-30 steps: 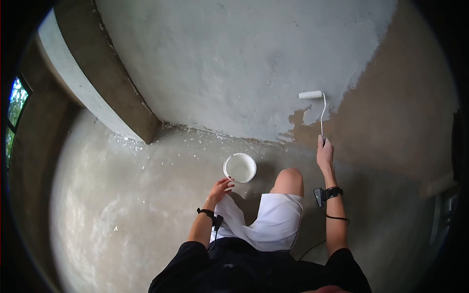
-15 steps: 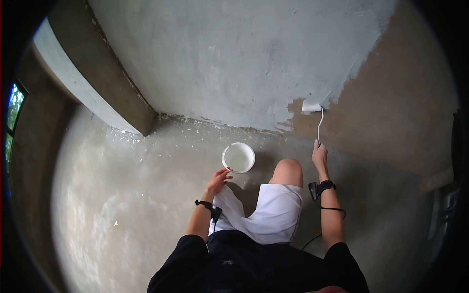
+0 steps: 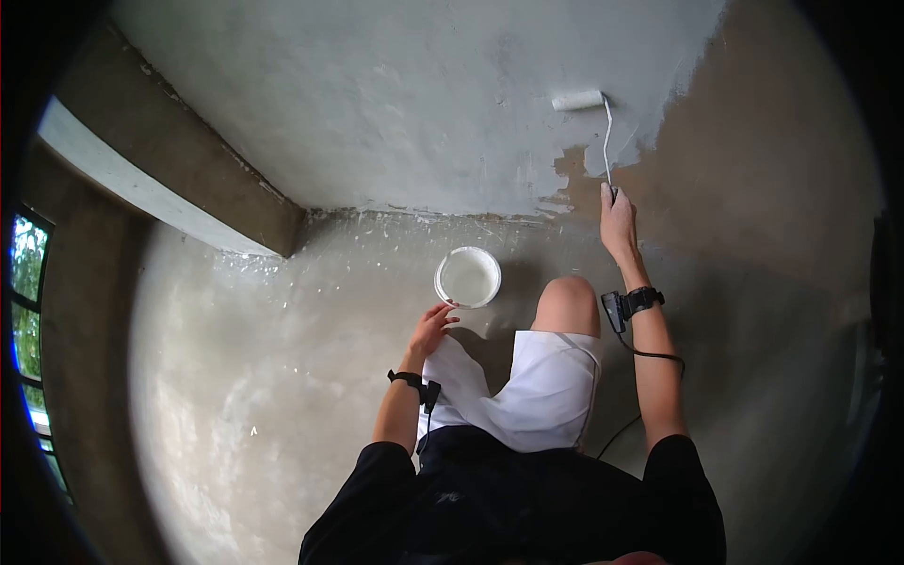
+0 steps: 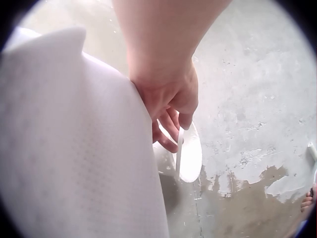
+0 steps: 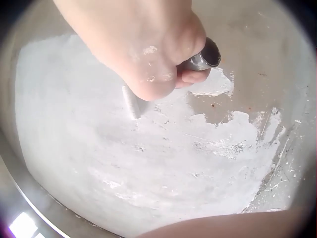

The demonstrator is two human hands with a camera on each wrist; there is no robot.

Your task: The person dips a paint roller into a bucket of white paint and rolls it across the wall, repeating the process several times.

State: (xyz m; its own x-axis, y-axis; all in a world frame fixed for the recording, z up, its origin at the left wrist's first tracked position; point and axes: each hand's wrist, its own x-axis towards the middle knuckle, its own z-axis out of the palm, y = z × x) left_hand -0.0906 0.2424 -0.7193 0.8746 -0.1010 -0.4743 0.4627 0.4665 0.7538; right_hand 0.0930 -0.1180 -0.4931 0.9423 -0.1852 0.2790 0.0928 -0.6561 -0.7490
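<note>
Wall (image 3: 405, 104) surfaces are seen coated in pale grey-white across the left and middle, with a bare brown area (image 3: 772, 151) at the right; the boundary is ragged, and a small uncoated patch (image 3: 572, 169) is noted low down. White flecks are scattered over the concrete floor (image 3: 235, 367) along the wall's foot. At the left, a projecting pillar (image 3: 179, 155) and a window (image 3: 28, 330) are recorded.

A paint roller (image 3: 577, 101) is held in the right hand (image 3: 618, 223), the fingers curled round its dark handle (image 5: 200, 60). Its white sleeve is positioned over the coated part, above the uncoated patch — whether it is pressed to the wall cannot be told. Pale smears are found on the right hand.

A white bucket (image 3: 439, 273) is stood upright on the floor, near the wall's foot and in front of the bent knee (image 3: 569, 303). Its rim is pinched by the left hand (image 3: 434, 330) between thumb and fingers. White shorts (image 3: 546, 386) and a black shirt (image 3: 527, 504) are worn; a black device is strapped to each wrist.
</note>
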